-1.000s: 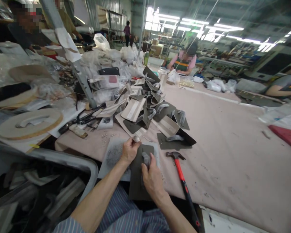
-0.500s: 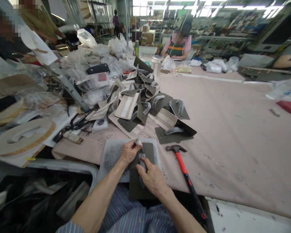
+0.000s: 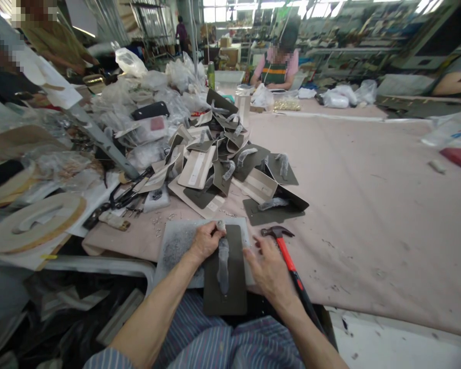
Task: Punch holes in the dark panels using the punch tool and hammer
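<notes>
My left hand [image 3: 206, 242] pinches a short whitish cylindrical tool [image 3: 221, 225] upright at the far end of a dark leather-like panel [image 3: 237, 261]. Along the panel's middle runs a strap handle [image 3: 223, 269] wrapped in clear plastic. The panel lies partly on a grey slab [image 3: 174, 245], with its near end over my lap. To the right of the panel is my right hand [image 3: 269, 266], fingers apart and holding nothing. Beside it, a claw hammer [image 3: 286, 252] with a red and black handle lies on the cloth, partly hidden by my right arm.
A heap of similar folded panels [image 3: 259, 185] covers the table ahead. Plastic-wrapped goods [image 3: 149, 120], pliers-like tools and a tape roll [image 3: 67, 230] lie left. A grey bin [image 3: 96, 264] stands at lower left. A co-worker [image 3: 276, 66] sits across the table.
My right hand has left the plastic-wrapped handle and moved right, towards the hammer. My left hand keeps the whitish tool in nearly the same spot. The view has shifted slightly.
</notes>
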`<state>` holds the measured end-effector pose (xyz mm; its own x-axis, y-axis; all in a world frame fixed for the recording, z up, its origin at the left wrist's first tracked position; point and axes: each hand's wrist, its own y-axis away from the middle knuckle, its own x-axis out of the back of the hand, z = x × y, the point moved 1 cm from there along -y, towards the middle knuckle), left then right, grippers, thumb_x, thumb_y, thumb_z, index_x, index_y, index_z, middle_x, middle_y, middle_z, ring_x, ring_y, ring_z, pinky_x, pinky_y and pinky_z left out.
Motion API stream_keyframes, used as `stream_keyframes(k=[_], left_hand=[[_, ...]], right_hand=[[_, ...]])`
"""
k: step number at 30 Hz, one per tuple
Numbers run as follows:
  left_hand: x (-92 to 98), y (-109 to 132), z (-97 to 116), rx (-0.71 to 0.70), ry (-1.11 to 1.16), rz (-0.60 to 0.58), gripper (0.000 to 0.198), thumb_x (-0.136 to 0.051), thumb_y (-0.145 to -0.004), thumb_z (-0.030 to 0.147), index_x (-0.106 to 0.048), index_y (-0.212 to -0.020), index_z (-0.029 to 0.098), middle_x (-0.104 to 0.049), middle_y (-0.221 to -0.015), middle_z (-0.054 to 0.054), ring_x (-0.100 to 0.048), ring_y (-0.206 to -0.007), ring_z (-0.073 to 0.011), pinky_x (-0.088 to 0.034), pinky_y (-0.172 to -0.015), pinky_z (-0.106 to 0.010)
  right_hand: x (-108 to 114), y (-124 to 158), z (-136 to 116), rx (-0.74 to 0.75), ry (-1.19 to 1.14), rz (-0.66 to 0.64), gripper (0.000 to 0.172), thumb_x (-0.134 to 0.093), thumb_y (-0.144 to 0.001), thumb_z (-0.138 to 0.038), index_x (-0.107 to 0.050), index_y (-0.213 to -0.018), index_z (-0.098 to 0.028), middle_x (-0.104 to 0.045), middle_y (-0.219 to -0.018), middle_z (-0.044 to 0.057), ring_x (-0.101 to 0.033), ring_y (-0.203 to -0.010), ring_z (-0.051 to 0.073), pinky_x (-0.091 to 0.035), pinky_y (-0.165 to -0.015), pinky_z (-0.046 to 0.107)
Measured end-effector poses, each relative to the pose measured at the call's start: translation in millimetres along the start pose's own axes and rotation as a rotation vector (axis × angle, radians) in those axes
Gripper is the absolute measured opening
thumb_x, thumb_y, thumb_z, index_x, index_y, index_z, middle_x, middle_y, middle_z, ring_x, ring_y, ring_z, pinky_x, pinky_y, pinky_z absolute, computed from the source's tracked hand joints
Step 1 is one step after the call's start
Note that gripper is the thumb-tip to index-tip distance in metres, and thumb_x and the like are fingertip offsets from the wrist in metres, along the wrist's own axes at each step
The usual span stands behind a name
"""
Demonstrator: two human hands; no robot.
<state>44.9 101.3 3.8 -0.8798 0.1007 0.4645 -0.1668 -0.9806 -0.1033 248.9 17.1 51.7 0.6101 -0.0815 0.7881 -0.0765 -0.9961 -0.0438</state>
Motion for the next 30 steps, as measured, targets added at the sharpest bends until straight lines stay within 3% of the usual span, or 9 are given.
stream_keyframes(k=[4, 7, 9, 13, 15, 19, 24, 26, 30], left_hand=[[-4.1, 0.4, 1.3, -0.090, -0.087, -0.024, 0.005, -0.060, -0.083, 0.019, -0.063, -0.079, 0.018, -0.065, -0.076, -0.001, -0.060, -0.074, -0.0164, -0.045, -0.073, -0.026], [-6.7, 0.8, 2.4, -0.110, -0.085, -0.025, 0.004, -0.060, -0.083, 0.017, -0.062, -0.080, 0.019, -0.065, -0.077, 0.000, -0.060, -0.075, -0.0163, -0.044, -0.074, -0.026], [-7.1, 1.2, 3.0, -0.107, -0.077, -0.023, 0.005, -0.060, -0.083, 0.017, -0.061, -0.079, 0.019, -0.064, -0.077, 0.000, -0.059, -0.075, -0.0161, -0.044, -0.073, -0.026], [-5.5, 2.4, 4.5, -0.109, -0.050, -0.015, 0.007, -0.060, -0.082, 0.016, -0.059, -0.075, 0.019, -0.063, -0.075, 0.000, -0.057, -0.071, -0.0152, -0.044, -0.072, -0.025], [-4.6, 2.9, 5.2, -0.108, -0.036, -0.015, 0.007, -0.060, -0.081, 0.015, -0.059, -0.075, 0.019, -0.063, -0.074, 0.000, -0.057, -0.071, -0.0149, -0.044, -0.073, -0.025], [-4.5, 3.4, 4.6, -0.105, -0.037, -0.030, 0.008, -0.058, -0.081, 0.015, -0.060, -0.075, 0.019, -0.065, -0.075, 0.000, -0.058, -0.072, -0.0150, -0.045, -0.074, -0.025], [-6.5, 4.2, -0.2, -0.110, -0.003, -0.021, 0.010, -0.055, -0.083, 0.013, -0.062, -0.079, 0.019, -0.066, -0.075, 0.000, -0.060, -0.071, -0.0151, -0.045, -0.071, -0.026], [-6.7, 4.3, -1.0, -0.118, -0.003, -0.030, 0.011, -0.055, -0.082, 0.012, -0.063, -0.078, 0.019, -0.067, -0.076, 0.000, -0.061, -0.073, -0.0157, -0.046, -0.072, -0.026], [-5.6, 3.9, 0.0, -0.137, -0.002, -0.041, 0.009, -0.057, -0.082, 0.014, -0.064, -0.079, 0.019, -0.068, -0.080, -0.001, -0.061, -0.078, -0.0167, -0.047, -0.077, -0.027]], right_hand=[[25.2, 8.9, 67.4, -0.213, 0.429, -0.035, 0.034, -0.057, -0.087, -0.035, -0.058, -0.112, -0.012, -0.060, -0.107, 0.020, -0.059, -0.099, 0.034, -0.046, -0.083, 0.045], [27.5, 28.2, 97.7, -0.432, 0.200, -0.156, 0.010, -0.053, -0.087, -0.028, -0.052, -0.083, -0.019, -0.056, -0.079, 0.008, -0.059, -0.076, 0.025, -0.045, -0.070, 0.036], [27.0, 36.7, 97.7, -0.504, -0.036, -0.193, 0.016, -0.053, -0.086, -0.028, -0.046, -0.073, -0.022, -0.050, -0.069, 0.002, -0.055, -0.066, 0.019, -0.045, -0.062, 0.031], [33.8, 31.3, 55.7, -0.597, -0.479, -0.306, 0.018, -0.049, -0.085, -0.036, -0.043, -0.074, -0.023, -0.049, -0.065, -0.002, -0.040, -0.045, 0.011, -0.037, -0.042, 0.024], [41.3, 20.6, 25.8, -0.541, -0.573, -0.233, 0.024, -0.046, -0.088, -0.045, -0.041, -0.077, -0.024, -0.047, -0.063, -0.004, -0.036, -0.042, 0.010, -0.031, -0.040, 0.023], [50.9, -1.7, -19.0, -0.041, -0.170, 0.059, 0.034, -0.037, -0.094, -0.052, -0.042, -0.077, -0.023, -0.048, -0.060, -0.002, -0.044, -0.052, 0.014, -0.030, -0.051, 0.026], [68.4, -20.8, -41.5, 0.245, 0.267, -0.142, 0.024, -0.039, -0.097, -0.035, -0.047, -0.079, -0.021, -0.052, -0.060, -0.001, -0.039, -0.047, 0.011, -0.017, -0.051, 0.029], [90.9, -26.9, -54.5, 0.282, 0.253, -0.021, 0.026, -0.039, -0.098, -0.038, -0.047, -0.079, -0.022, -0.051, -0.059, -0.001, -0.038, -0.046, 0.011, -0.018, -0.050, 0.028], [118.7, -26.2, -72.1, 0.226, 0.017, 0.491, 0.029, -0.035, -0.100, -0.044, -0.051, -0.092, -0.022, -0.052, -0.065, 0.000, -0.046, -0.052, 0.015, -0.029, -0.052, 0.027]])
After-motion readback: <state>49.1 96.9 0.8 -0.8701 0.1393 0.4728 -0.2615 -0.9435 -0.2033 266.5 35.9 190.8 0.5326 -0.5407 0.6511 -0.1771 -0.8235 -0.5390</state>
